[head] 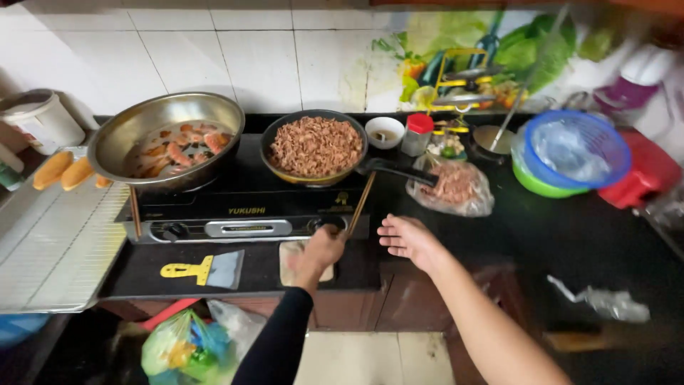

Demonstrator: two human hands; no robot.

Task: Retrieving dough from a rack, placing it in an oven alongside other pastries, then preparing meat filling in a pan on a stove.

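My left hand (322, 249), in a black sleeve, is closed around a pair of wooden chopsticks (360, 202) at the front of the gas stove (242, 214), next to its right knob. The chopsticks slant up toward a dark frying pan (314, 148) full of browned minced bits. My right hand (407, 238) hovers just right of the left one, palm down, fingers spread and holding nothing. On the left burner a steel wok (169, 137) holds shrimp in liquid. Under my left hand lies a pale cloth (288, 262).
A yellow-handled scraper (206, 270) lies in front of the stove. Right of the pan are a white bowl (385, 132), a red-lidded jar (417, 134), a plastic bag of meat (454, 188) and a blue colander (574, 150) in a green basin. A wire rack (50, 249) sits left.
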